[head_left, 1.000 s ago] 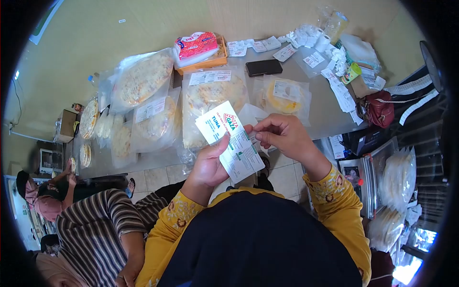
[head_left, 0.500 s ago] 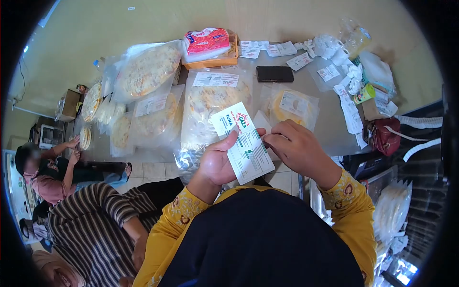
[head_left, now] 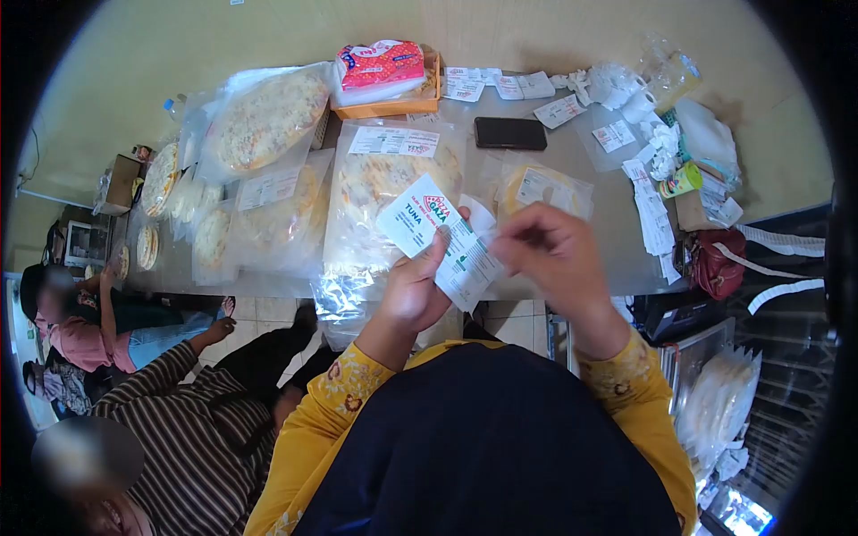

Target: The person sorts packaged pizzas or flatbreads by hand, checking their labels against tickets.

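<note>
My left hand (head_left: 418, 290) is closed around a white printed label (head_left: 440, 239) with red and green lettering that reads "Pizza Gaza" and "Tuna". The label is held tilted above the table's front edge. At its right edge, my right hand (head_left: 552, 255) has thumb and fingertips pinched together; those fingers are slightly blurred. A curled white piece (head_left: 480, 217) shows behind the label, near the right fingertips. Beneath and beyond the label lies a large bagged pizza (head_left: 393, 183) with a similar label on top. A smaller bagged pizza (head_left: 527, 192) sits behind my right hand.
More bagged pizzas (head_left: 268, 121) are stacked at left. An orange tray (head_left: 389, 109) holds a red-and-white pack (head_left: 382, 67). A black phone (head_left: 510, 133), crumpled paper (head_left: 661, 147) and label strips (head_left: 650, 210) lie right. A co-worker in stripes (head_left: 192, 420) is close on my left.
The label has tilted and moved slightly left and up in my left hand. My right hand has shifted at its edge, and a white curl now shows behind. The striped co-worker's arm has reached out.
</note>
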Available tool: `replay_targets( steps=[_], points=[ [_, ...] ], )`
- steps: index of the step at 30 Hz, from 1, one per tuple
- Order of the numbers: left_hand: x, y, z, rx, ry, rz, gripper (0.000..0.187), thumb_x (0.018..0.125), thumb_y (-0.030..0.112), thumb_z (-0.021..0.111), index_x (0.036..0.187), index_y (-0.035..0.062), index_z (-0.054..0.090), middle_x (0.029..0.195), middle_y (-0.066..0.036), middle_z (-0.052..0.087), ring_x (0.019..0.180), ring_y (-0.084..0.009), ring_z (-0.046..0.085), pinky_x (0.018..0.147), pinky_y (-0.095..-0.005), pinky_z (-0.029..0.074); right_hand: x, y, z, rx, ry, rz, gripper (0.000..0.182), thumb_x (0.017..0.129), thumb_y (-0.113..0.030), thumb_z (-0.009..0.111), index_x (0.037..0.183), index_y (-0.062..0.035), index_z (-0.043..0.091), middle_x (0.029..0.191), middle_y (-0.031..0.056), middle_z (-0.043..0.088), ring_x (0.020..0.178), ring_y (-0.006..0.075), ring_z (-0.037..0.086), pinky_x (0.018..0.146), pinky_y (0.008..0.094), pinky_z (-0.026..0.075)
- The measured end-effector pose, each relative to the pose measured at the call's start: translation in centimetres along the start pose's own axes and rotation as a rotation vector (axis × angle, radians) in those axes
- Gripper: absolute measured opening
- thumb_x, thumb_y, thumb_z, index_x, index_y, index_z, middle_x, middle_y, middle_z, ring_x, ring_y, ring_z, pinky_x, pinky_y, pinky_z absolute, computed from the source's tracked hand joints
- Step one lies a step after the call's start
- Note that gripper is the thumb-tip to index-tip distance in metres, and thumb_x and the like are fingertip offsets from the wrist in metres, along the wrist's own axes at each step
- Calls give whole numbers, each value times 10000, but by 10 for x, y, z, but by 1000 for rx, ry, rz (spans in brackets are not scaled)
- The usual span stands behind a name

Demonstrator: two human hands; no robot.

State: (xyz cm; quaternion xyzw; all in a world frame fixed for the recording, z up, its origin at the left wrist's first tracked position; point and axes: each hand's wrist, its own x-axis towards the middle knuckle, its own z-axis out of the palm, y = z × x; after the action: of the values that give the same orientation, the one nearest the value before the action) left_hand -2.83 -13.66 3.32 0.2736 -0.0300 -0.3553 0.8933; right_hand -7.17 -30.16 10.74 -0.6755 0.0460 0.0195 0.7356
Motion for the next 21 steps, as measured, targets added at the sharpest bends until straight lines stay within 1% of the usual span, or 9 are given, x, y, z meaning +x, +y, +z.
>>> replay_targets(
  steps=[3, 4, 7, 9, 11, 14, 18, 20, 21],
  points=[
    [-3, -1, 1, -72, -81, 6, 505, 947, 362, 345, 1302, 2, 344, 1207, -128, 477, 1118, -256, 477, 951, -416, 373, 3, 38, 41, 128, -17, -59, 100, 796, -91, 652, 836, -24, 590, 718, 3, 575, 609, 43, 510, 561, 192, 416],
    [-7, 3, 6, -129, -36, -30, 584, 942, 438, 295, 1316, -9, 321, 1193, -144, 476, 1075, -257, 499, 908, -397, 400, 3, 40, 43, 111, -19, -31, 97, 797, -91, 649, 836, -24, 590, 707, 0, 572, 599, 39, 507, 552, 189, 410],
    [-18, 14, -1, -246, -54, -116, 610, 936, 463, 295, 1328, -4, 306, 1190, -145, 478, 1050, -262, 510, 870, -375, 418, 2, 41, 53, 61, -52, 66, 93, 799, -93, 643, 833, -25, 589, 678, -6, 566, 577, 31, 498, 526, 186, 398],
    [-26, 19, -6, -242, -72, -109, 615, 937, 468, 287, 1328, -7, 303, 1210, -144, 470, 1068, -273, 504, 896, -379, 412, 1, 34, 60, 30, -86, 119, 95, 798, -99, 642, 824, -25, 589, 663, -7, 566, 570, 27, 495, 512, 191, 393],
    [-33, 25, -8, -250, -71, -114, 617, 938, 469, 279, 1328, -9, 300, 1232, -142, 457, 1091, -279, 492, 926, -392, 395, -1, 31, 70, -71, -84, 71, 103, 766, -91, 637, 806, -5, 597, 667, 24, 595, 590, 66, 535, 552, 223, 429],
    [-43, 31, -12, -198, -7, -25, 625, 936, 472, 271, 1330, -13, 291, 1267, -154, 428, 1138, -283, 463, 974, -407, 357, -3, 33, 88, -171, -49, 2, 109, 741, -92, 632, 783, 3, 601, 671, 62, 615, 601, 108, 571, 576, 251, 451],
    [-59, 39, -19, -148, -112, 12, 609, 942, 448, 275, 1331, -21, 276, 1295, -157, 405, 1171, -280, 438, 1007, -416, 325, -10, 36, 113, -300, 20, -76, 131, 732, -114, 637, 787, -9, 582, 679, 97, 623, 598, 160, 597, 583, 281, 456],
    [-68, 45, -17, -72, -140, 64, 602, 943, 434, 287, 1331, -27, 270, 1295, -153, 408, 1176, -278, 434, 1014, -418, 321, -14, 34, 123, -404, 45, -84, 160, 727, -127, 648, 805, -16, 564, 721, 101, 628, 608, 177, 603, 585, 293, 455],
    [-73, 47, -20, -84, -154, 60, 587, 944, 422, 298, 1331, -18, 272, 1297, -150, 410, 1176, -280, 434, 1016, -421, 319, -17, 33, 127, -457, 59, -87, 176, 724, -134, 654, 814, -19, 555, 742, 103, 631, 613, 186, 607, 585, 299, 455]
  ],
)
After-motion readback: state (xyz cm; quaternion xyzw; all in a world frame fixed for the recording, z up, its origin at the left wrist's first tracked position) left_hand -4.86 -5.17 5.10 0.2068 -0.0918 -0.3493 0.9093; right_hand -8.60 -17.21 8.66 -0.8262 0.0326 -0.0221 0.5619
